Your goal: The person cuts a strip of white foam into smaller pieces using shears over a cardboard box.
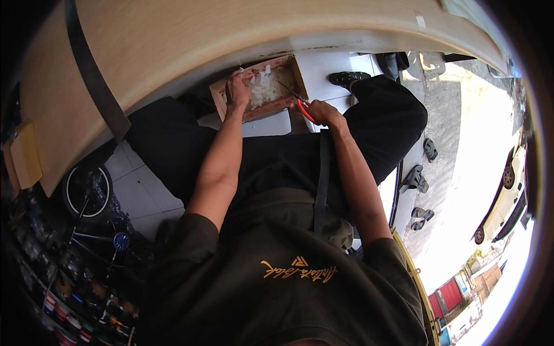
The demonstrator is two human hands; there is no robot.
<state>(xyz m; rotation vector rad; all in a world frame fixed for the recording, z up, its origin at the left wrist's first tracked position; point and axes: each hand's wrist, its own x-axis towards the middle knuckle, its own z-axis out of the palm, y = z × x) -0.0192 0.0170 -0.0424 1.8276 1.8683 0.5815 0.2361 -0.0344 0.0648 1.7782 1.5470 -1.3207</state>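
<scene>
Head view: we see the left hand (236,92) pressed flat, fingers apart, on the open brown cardboard box of white packing bits (261,86) by the pale wooden tabletop (173,40). R hand (323,112) is clamped round the red-handled scissors (301,104), blades over the box.

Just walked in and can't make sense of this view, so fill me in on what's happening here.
A seated person bends over an open cardboard box filled with white packing material, lying on the floor at a wooden counter. The left hand rests on the box's edge and filling. The right hand holds red-handled scissors, blades pointing into the box.
</scene>
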